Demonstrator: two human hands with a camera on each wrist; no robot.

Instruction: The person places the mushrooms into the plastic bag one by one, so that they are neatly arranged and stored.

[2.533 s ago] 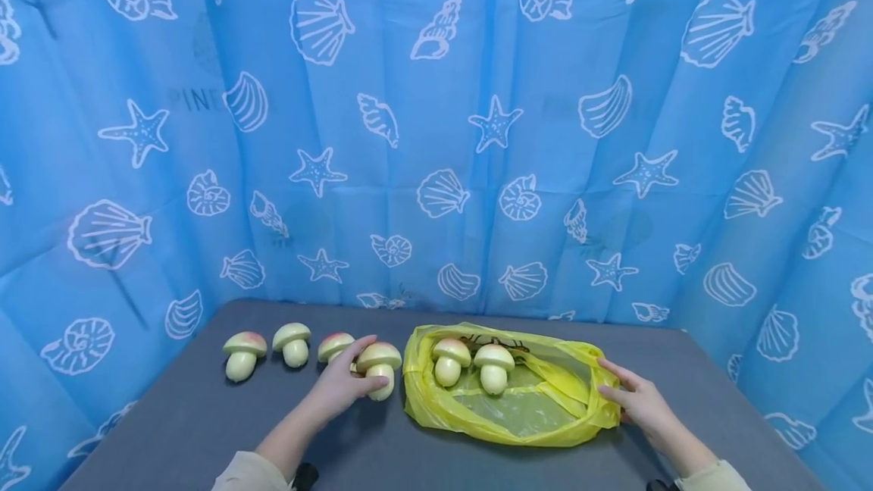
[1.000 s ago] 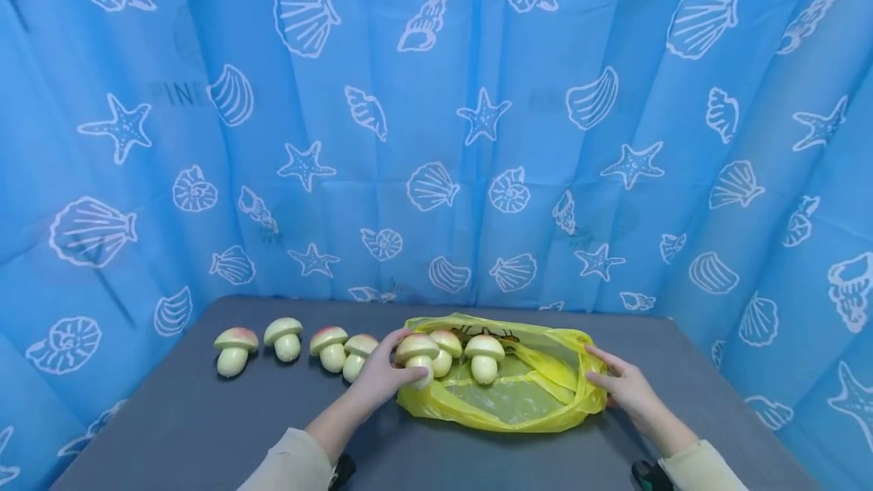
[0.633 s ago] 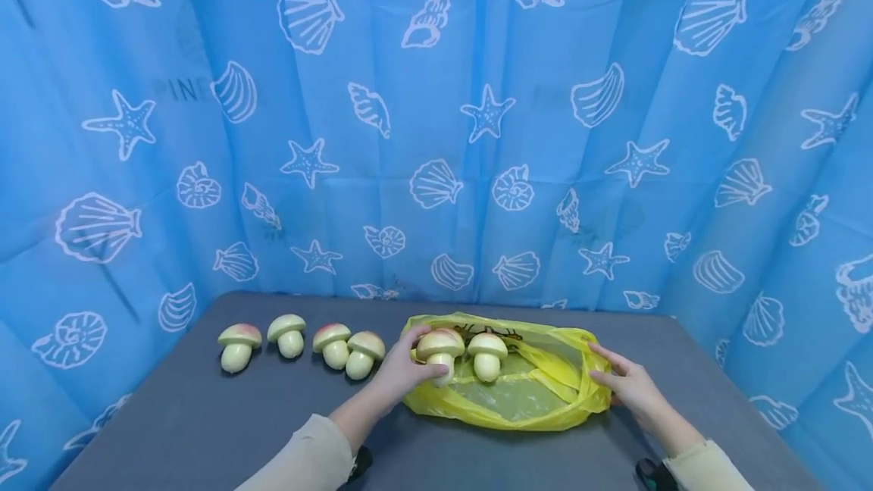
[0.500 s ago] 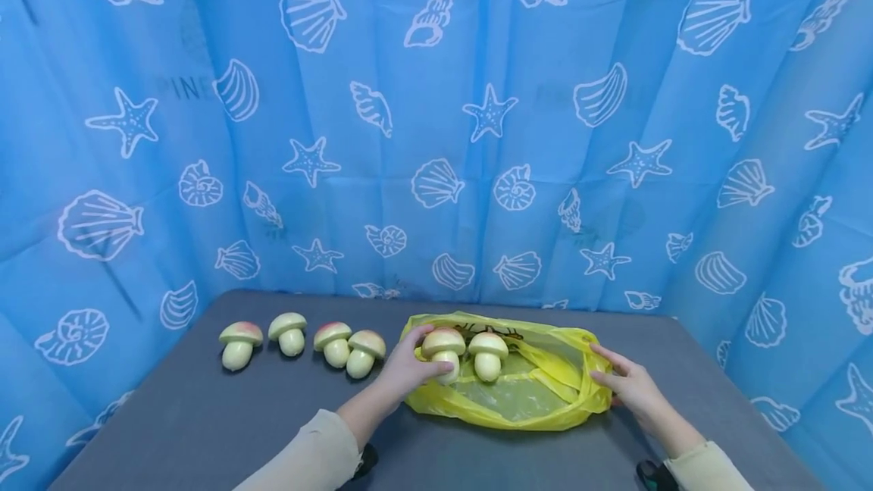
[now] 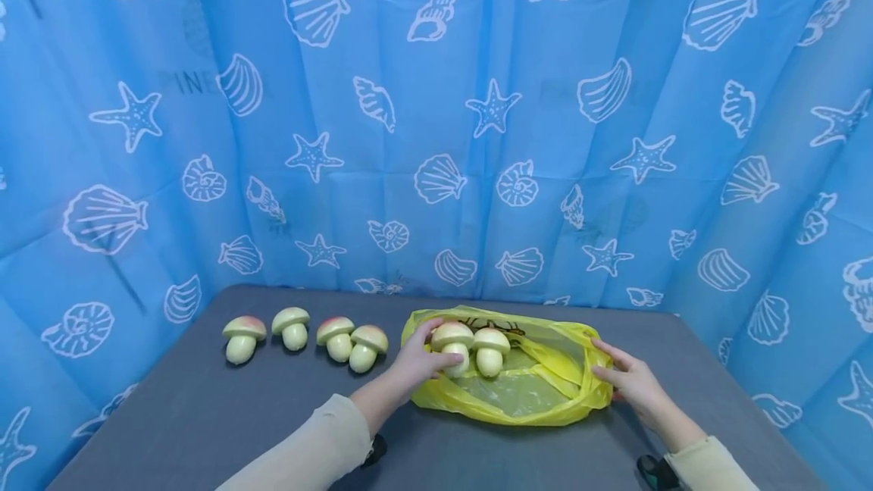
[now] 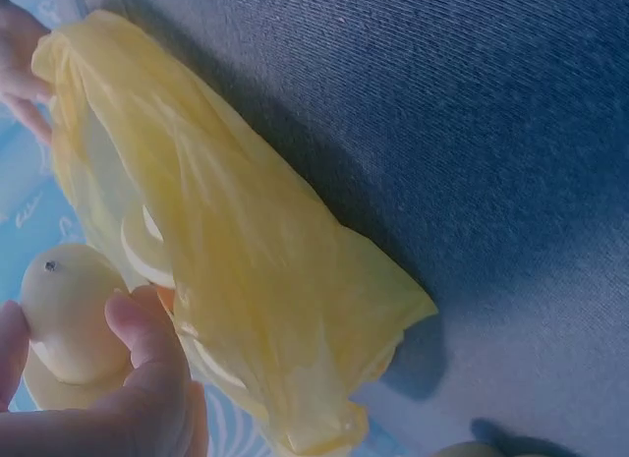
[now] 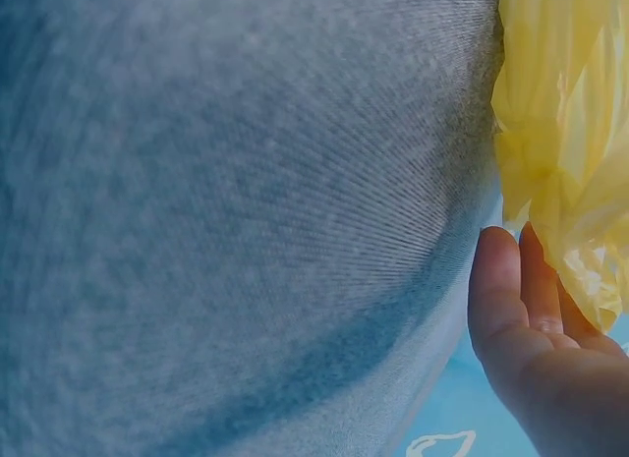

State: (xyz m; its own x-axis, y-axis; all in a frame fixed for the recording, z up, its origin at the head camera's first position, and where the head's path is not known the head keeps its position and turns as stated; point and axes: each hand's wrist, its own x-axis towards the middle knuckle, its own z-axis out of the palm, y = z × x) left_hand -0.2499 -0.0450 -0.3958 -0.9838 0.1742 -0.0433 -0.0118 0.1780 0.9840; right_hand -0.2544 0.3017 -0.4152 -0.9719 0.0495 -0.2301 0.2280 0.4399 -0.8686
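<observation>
My left hand [image 5: 419,358] grips a toy mushroom [image 5: 453,339], pale with a faintly red cap, over the left part of the opening of a yellow plastic bag [image 5: 505,411]. In the left wrist view the round stem end of this mushroom [image 6: 74,310] sits between thumb and fingers. Another mushroom [image 5: 491,358] lies inside the bag just right of the held one. At the bag's right rim my right hand [image 5: 634,381] holds the plastic between thumb and fingers; in the right wrist view several fingers [image 7: 496,280] show against the bag's outside.
Several more toy mushrooms [image 5: 291,329] lie in a row on the left of the grey tabletop [image 5: 225,415]. A blue curtain [image 5: 436,127] with white shell prints hangs behind the table and along both sides.
My left hand has carried the mushroom rightward from the table row to over the bag, where it now hides one mushroom seen inside earlier. The right hand stays at the rim.
</observation>
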